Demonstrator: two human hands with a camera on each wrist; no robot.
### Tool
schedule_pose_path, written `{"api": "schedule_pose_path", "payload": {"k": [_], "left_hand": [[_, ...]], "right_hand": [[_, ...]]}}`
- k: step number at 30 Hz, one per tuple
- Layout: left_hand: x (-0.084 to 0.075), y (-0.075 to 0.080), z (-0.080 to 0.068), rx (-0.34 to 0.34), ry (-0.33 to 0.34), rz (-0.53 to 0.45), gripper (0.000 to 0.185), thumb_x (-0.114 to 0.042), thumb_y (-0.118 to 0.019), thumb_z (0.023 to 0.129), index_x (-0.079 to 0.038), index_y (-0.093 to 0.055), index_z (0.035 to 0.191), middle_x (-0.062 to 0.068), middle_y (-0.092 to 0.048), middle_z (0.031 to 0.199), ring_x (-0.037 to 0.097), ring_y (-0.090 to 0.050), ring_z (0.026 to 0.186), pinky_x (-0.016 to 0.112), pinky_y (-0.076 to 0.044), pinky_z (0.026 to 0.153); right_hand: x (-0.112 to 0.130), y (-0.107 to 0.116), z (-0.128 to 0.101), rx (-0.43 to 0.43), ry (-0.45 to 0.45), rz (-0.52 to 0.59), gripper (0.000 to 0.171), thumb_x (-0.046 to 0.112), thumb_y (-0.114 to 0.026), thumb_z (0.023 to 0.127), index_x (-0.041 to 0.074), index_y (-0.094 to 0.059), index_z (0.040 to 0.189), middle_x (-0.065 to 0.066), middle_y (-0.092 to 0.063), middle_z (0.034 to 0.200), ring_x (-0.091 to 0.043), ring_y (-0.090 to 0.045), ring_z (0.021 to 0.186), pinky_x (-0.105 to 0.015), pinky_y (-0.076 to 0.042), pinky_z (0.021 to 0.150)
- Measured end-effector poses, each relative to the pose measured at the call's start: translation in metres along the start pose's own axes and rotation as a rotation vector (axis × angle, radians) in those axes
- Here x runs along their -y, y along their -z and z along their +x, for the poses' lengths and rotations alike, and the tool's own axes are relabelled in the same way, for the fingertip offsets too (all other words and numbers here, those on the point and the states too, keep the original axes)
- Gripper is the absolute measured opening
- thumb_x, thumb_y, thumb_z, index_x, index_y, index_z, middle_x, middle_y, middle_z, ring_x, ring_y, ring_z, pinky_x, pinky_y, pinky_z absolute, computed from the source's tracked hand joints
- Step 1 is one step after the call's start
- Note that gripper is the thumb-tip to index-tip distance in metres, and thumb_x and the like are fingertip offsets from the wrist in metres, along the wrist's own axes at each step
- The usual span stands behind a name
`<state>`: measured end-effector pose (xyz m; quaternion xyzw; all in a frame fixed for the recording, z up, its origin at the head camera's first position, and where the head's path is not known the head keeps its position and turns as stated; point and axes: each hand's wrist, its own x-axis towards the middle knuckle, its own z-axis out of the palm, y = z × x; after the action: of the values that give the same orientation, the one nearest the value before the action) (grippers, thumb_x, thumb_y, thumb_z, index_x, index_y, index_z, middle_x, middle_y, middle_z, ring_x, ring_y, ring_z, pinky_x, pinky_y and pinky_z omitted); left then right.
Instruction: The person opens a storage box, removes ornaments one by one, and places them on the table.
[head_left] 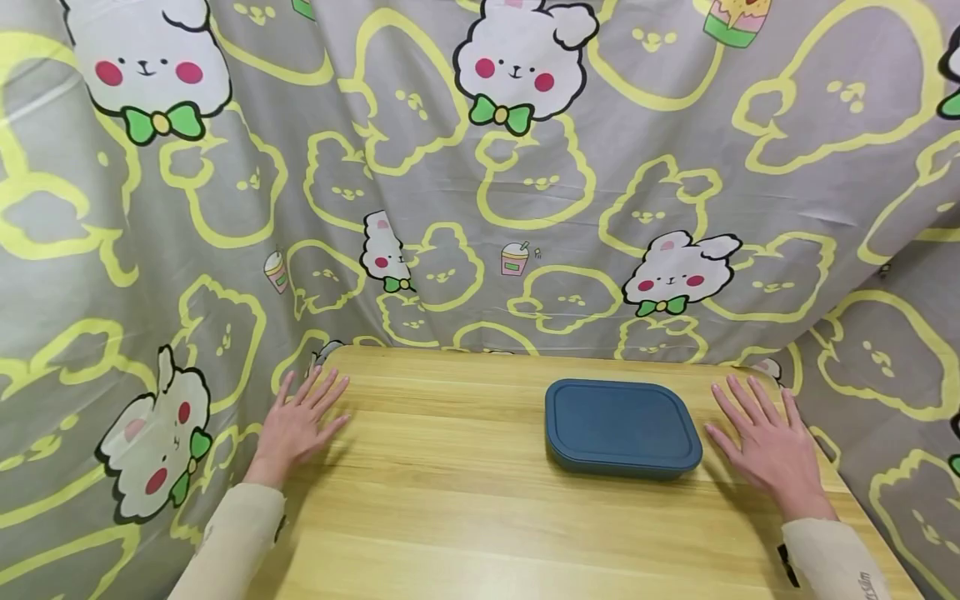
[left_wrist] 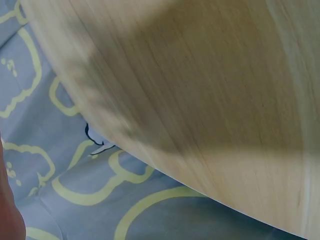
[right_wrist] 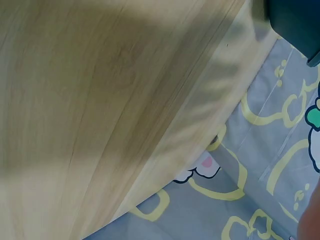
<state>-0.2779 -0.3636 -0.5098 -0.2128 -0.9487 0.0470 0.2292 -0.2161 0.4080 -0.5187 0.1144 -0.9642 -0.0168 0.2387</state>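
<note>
A dark blue lidded rectangular container [head_left: 621,427] lies flat on the light wooden table [head_left: 465,500], right of centre near the back edge. My right hand [head_left: 763,442] rests flat on the table just to the container's right, fingers straight and spread, a small gap from its side. My left hand [head_left: 300,421] lies flat at the table's back left corner, fingers spread, far from the container. Neither hand holds anything. In the right wrist view a corner of the container [right_wrist: 295,25] shows at the top right above the table's wood [right_wrist: 100,110]. The left wrist view shows only table wood [left_wrist: 200,90].
A grey cloth [head_left: 480,183] printed with yellow outlines and white bunnies hangs behind the table and drapes down both sides. It also shows past the table's edge as cloth [left_wrist: 75,195] in the left wrist view and cloth [right_wrist: 250,190] in the right.
</note>
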Motion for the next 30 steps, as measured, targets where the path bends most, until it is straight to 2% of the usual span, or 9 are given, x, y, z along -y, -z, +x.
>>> {"api": "schedule_pose_path", "payload": {"k": [4, 7, 12, 14, 15, 17, 20, 24, 30], "left_hand": [[-0.003, -0.001, 0.001, -0.017, 0.007, 0.002, 0.069, -0.055, -0.056, 0.099, -0.019, -0.047, 0.157, 0.007, -0.043, 0.164, 0.019, -0.008, 0.162, 0.061, -0.014, 0.128], [-0.011, -0.004, 0.005, -0.009, 0.030, -0.039, 0.068, -0.056, -0.053, 0.101, -0.021, -0.043, 0.159, 0.007, -0.041, 0.165, 0.027, -0.022, 0.159, 0.059, -0.011, 0.128], [-0.038, -0.007, 0.021, 0.037, 0.087, -0.160, 0.068, -0.052, -0.053, 0.103, -0.022, -0.036, 0.162, 0.005, -0.034, 0.169, 0.032, -0.027, 0.157, 0.057, -0.006, 0.130], [-0.053, -0.006, 0.029, 0.063, 0.104, -0.207, 0.070, -0.052, -0.053, 0.104, -0.022, -0.034, 0.163, 0.005, -0.031, 0.170, 0.034, -0.027, 0.157, 0.057, -0.006, 0.130], [-0.060, -0.007, 0.033, 0.078, 0.111, -0.229, 0.070, -0.052, -0.052, 0.104, -0.022, -0.032, 0.164, 0.005, -0.030, 0.170, 0.035, -0.027, 0.157, 0.058, -0.008, 0.129], [-0.074, -0.007, 0.042, 0.105, 0.127, -0.279, 0.071, -0.052, -0.049, 0.105, -0.021, -0.028, 0.165, 0.006, -0.028, 0.171, 0.035, -0.026, 0.157, 0.059, -0.008, 0.129], [-0.096, -0.013, 0.055, 0.135, 0.143, -0.379, 0.073, -0.052, -0.047, 0.106, -0.022, -0.021, 0.167, 0.005, -0.025, 0.172, 0.035, -0.026, 0.157, 0.060, -0.010, 0.129], [-0.130, -0.021, 0.071, 0.159, 0.146, -0.514, 0.073, -0.052, -0.046, 0.106, -0.020, -0.019, 0.167, 0.004, -0.024, 0.172, 0.035, -0.029, 0.156, 0.062, -0.015, 0.127], [-0.196, -0.022, 0.099, 0.209, 0.076, -0.689, 0.075, -0.048, -0.050, 0.107, -0.016, -0.017, 0.167, 0.005, -0.023, 0.171, 0.033, -0.030, 0.156, 0.060, -0.021, 0.126]], "right_hand": [[0.001, -0.001, -0.001, -0.002, 0.003, 0.001, 0.077, 0.050, -0.058, 0.101, 0.026, -0.024, 0.166, -0.005, -0.024, 0.173, -0.017, 0.006, 0.162, -0.055, 0.008, 0.130], [0.005, -0.002, -0.002, 0.017, 0.000, 0.020, 0.076, 0.048, -0.057, 0.102, 0.023, -0.023, 0.167, -0.005, -0.016, 0.174, -0.021, 0.005, 0.162, -0.055, 0.009, 0.130], [0.016, -0.001, 0.000, 0.068, -0.031, 0.142, 0.071, 0.042, -0.051, 0.107, 0.019, -0.020, 0.167, -0.010, -0.015, 0.174, -0.027, 0.001, 0.162, -0.052, 0.011, 0.130], [0.021, 0.000, 0.002, 0.090, -0.053, 0.226, 0.069, 0.040, -0.049, 0.109, 0.018, -0.019, 0.167, -0.014, -0.018, 0.173, -0.036, -0.008, 0.161, -0.054, 0.006, 0.130], [0.024, 0.000, 0.004, 0.100, -0.065, 0.268, 0.068, 0.039, -0.047, 0.110, 0.016, -0.018, 0.167, -0.016, -0.020, 0.172, -0.041, -0.014, 0.159, -0.059, -0.001, 0.129], [0.027, -0.001, 0.007, 0.123, -0.095, 0.367, 0.067, 0.038, -0.044, 0.111, 0.015, -0.016, 0.167, -0.022, -0.023, 0.170, -0.050, -0.025, 0.152, -0.068, -0.015, 0.123], [0.032, -0.005, 0.012, 0.170, -0.148, 0.527, 0.065, 0.036, -0.040, 0.113, 0.015, -0.012, 0.168, -0.028, -0.022, 0.168, -0.060, -0.028, 0.145, -0.077, -0.025, 0.109], [0.040, -0.010, 0.014, 0.250, -0.204, 0.695, 0.069, 0.038, -0.039, 0.113, 0.014, -0.005, 0.168, -0.034, -0.016, 0.167, -0.063, -0.020, 0.147, -0.082, -0.020, 0.108], [0.051, -0.014, 0.014, 0.344, -0.241, 0.760, 0.081, 0.045, -0.045, 0.110, 0.012, 0.002, 0.167, -0.036, -0.013, 0.166, -0.062, -0.018, 0.148, -0.081, -0.021, 0.109]]}}
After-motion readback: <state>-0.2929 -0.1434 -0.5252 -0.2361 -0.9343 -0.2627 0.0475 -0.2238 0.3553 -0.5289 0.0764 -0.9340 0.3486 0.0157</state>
